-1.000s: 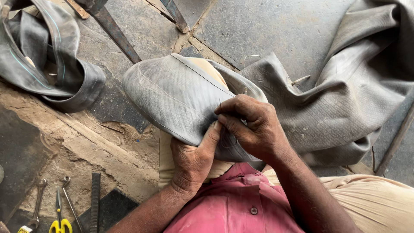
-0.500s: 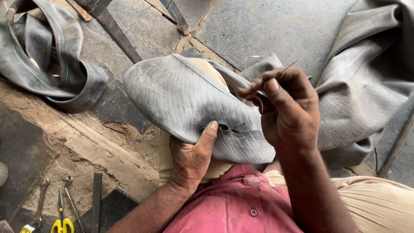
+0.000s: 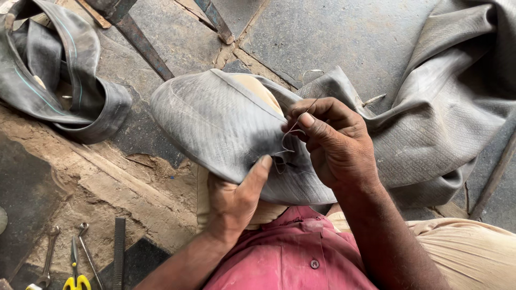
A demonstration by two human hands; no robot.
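A large grey rubber inner tube (image 3: pixel 215 121) lies folded over my knee. My left hand (image 3: pixel 236 201) grips its near edge, thumb pressed on top beside a small dark hole. My right hand (image 3: pixel 336 145) is just above that spot, fingers pinched on a thin needle with a thread (image 3: pixel 293 129) that runs down to the rubber. The rest of the tube (image 3: pixel 446 107) sprawls to the right over the stone floor.
A second folded grey tube (image 3: pixel 59 80) lies at the upper left. Metal bars (image 3: pixel 142 45) rest on the stone slabs at the top. Spanners (image 3: pixel 48 258), yellow-handled scissors (image 3: pixel 75 268) and a dark file (image 3: pixel 119 252) lie on the dirt at the lower left.
My right hand rose from the tube, pulling the thread up and right, and has now come back down toward the hole. My left hand has kept its grip.
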